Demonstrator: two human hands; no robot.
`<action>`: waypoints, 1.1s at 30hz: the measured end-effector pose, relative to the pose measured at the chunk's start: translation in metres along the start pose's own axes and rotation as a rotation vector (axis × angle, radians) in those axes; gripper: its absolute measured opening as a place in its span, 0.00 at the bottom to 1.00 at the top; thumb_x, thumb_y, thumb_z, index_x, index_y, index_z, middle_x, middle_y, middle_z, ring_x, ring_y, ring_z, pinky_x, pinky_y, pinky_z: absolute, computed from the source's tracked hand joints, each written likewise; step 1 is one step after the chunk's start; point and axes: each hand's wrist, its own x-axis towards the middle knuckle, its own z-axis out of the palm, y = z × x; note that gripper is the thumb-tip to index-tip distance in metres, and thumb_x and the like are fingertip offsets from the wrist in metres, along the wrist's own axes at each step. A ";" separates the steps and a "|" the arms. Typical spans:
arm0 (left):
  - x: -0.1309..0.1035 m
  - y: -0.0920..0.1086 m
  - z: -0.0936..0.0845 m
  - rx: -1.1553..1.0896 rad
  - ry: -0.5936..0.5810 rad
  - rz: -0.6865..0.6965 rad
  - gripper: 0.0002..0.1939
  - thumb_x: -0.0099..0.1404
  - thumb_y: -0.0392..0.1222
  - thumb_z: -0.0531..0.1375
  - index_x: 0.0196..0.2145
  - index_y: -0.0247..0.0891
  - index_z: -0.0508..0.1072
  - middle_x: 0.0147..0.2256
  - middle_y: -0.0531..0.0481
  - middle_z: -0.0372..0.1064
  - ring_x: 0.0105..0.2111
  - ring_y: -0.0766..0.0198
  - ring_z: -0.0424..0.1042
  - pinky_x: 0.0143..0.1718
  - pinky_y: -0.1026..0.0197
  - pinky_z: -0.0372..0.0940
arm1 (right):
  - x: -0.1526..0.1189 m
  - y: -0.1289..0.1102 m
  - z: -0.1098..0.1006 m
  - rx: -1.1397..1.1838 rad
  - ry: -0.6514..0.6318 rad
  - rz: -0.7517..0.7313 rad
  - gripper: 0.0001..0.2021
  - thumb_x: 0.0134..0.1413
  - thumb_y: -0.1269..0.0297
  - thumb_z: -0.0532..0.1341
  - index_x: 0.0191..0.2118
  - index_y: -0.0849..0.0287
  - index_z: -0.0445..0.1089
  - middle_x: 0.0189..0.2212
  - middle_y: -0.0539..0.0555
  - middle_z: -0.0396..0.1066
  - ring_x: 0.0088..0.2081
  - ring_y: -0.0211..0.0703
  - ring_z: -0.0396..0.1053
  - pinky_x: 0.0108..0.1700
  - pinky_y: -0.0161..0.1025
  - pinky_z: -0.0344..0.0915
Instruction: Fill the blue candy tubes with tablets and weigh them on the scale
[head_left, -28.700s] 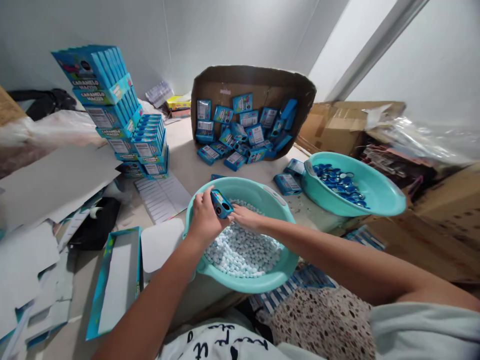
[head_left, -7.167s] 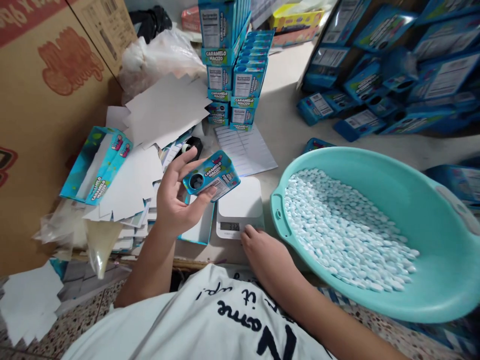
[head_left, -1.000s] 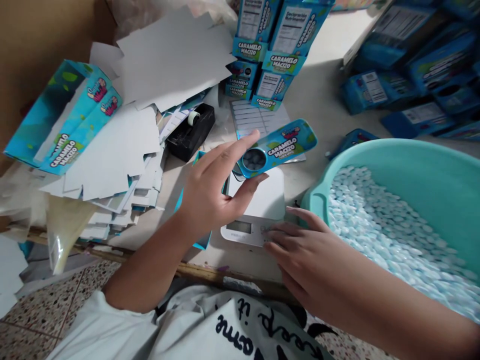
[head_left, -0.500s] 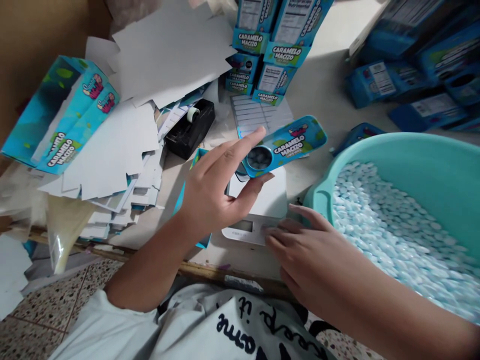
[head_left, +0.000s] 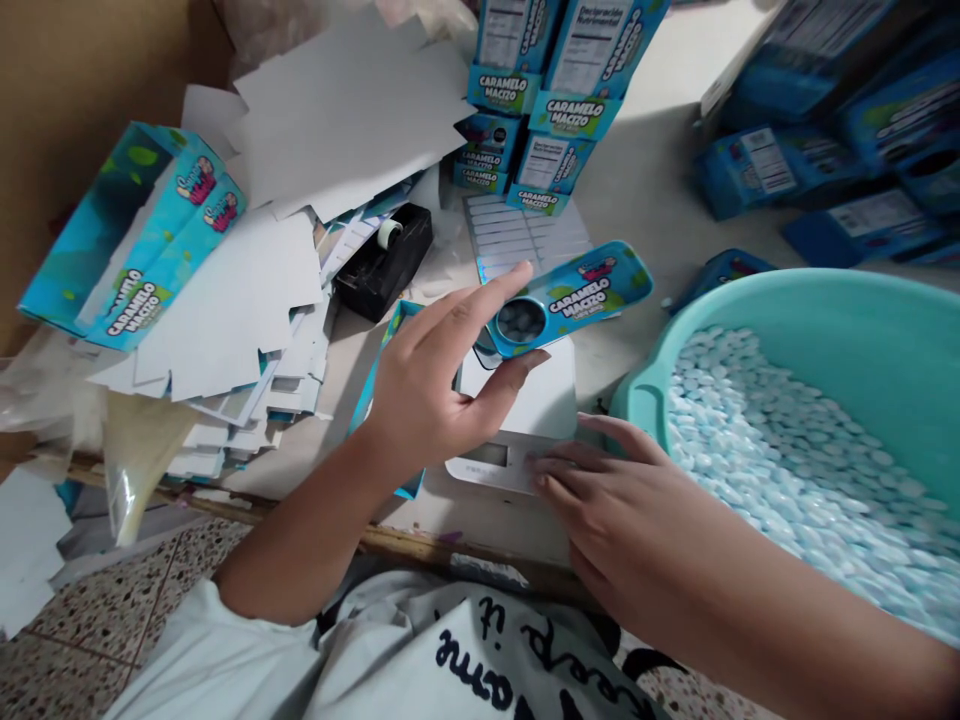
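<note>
My left hand grips a blue printed candy box by its near end, thumb below and fingers above. Candies show through the round window of the box, which is tilted above a white scale. My right hand rests at the right side of the scale's front panel, its fingertips touching it beside the small grey display. Its fingers are partly spread and hold nothing. Behind my left hand and forearm, an open blue carton is partly hidden.
A turquoise tub of pale blue candies stands at the right. Stacked blue boxes are at the back, more boxes at the far right. On the left lie white card sheets, a black tape dispenser and an open display box.
The whole view has shifted slightly. Both hands keep nearly the same places, the left still holding the box above the scale.
</note>
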 end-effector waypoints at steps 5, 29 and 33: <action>-0.004 -0.004 0.000 0.048 -0.045 -0.042 0.22 0.75 0.49 0.58 0.63 0.46 0.64 0.55 0.45 0.73 0.55 0.53 0.75 0.54 0.53 0.76 | 0.001 0.003 -0.006 0.072 0.015 0.002 0.09 0.52 0.77 0.58 0.29 0.57 0.70 0.28 0.50 0.75 0.34 0.45 0.74 0.59 0.50 0.53; -0.005 -0.003 0.000 0.140 -0.072 -0.040 0.22 0.75 0.50 0.56 0.62 0.42 0.65 0.55 0.43 0.74 0.56 0.51 0.74 0.56 0.51 0.74 | 0.002 0.005 -0.006 0.043 0.049 -0.015 0.09 0.51 0.78 0.59 0.26 0.55 0.66 0.27 0.49 0.74 0.31 0.42 0.70 0.53 0.46 0.54; -0.004 -0.003 0.000 0.095 -0.077 -0.038 0.22 0.75 0.49 0.56 0.63 0.44 0.64 0.56 0.44 0.73 0.56 0.52 0.74 0.57 0.52 0.73 | 0.001 0.005 -0.005 0.060 0.057 -0.019 0.09 0.51 0.78 0.59 0.26 0.55 0.66 0.27 0.49 0.73 0.31 0.42 0.69 0.53 0.46 0.54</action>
